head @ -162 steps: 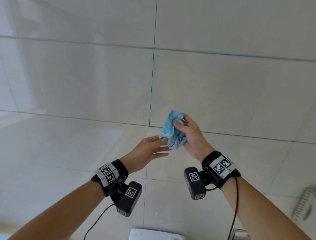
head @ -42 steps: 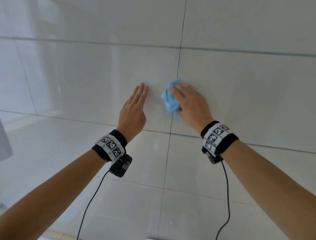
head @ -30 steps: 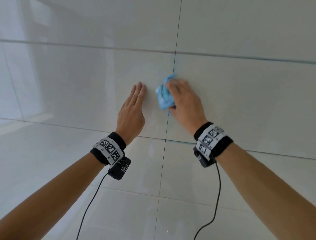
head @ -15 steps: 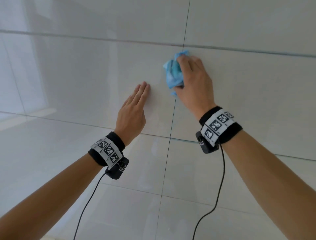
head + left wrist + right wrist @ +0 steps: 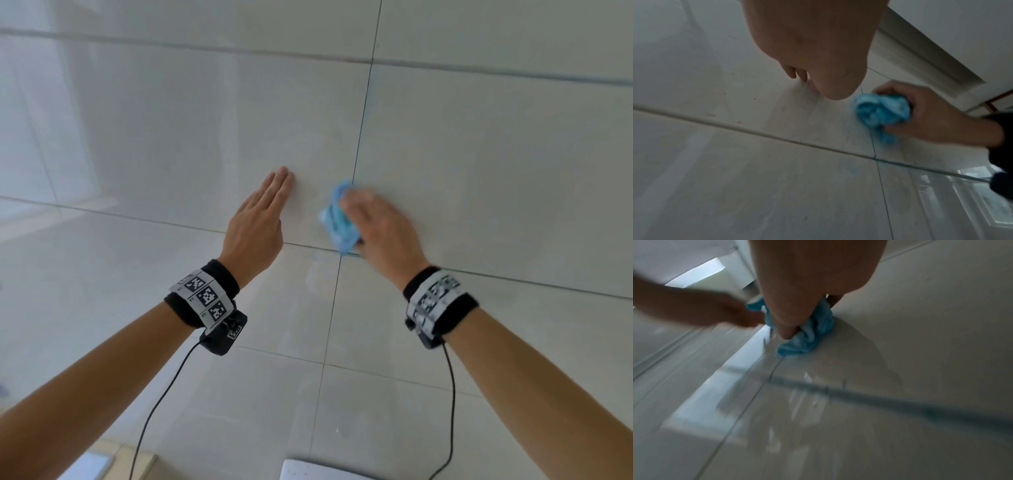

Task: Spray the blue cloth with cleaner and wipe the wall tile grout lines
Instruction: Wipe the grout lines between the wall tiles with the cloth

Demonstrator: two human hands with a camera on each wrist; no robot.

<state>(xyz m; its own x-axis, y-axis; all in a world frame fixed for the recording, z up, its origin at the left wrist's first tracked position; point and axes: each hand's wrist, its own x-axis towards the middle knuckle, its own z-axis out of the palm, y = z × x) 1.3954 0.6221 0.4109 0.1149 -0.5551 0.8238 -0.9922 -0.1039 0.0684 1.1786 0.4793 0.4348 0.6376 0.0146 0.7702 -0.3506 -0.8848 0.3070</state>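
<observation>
A bunched blue cloth (image 5: 337, 222) lies against the white tiled wall, on the vertical grout line (image 5: 359, 137) just above where it crosses a horizontal grout line (image 5: 513, 279). My right hand (image 5: 380, 229) grips the cloth (image 5: 879, 112) and presses it to the wall; the hand is blurred with motion. The thumb and fingers curl round the cloth (image 5: 812, 335) in the right wrist view. To the left of the cloth, my left hand (image 5: 260, 212) rests flat on the tile with straight fingers and holds nothing.
Large glossy white tiles (image 5: 171, 120) fill the view, with a higher horizontal grout line (image 5: 205, 46). A white object (image 5: 318, 472) shows at the bottom edge. Wet streaks sit on the tile below the cloth (image 5: 807, 386). No spray bottle is in view.
My right hand has slid the cloth down the vertical grout line, from near the upper crossing to just above the lower one. The left hand has stayed flat on the wall.
</observation>
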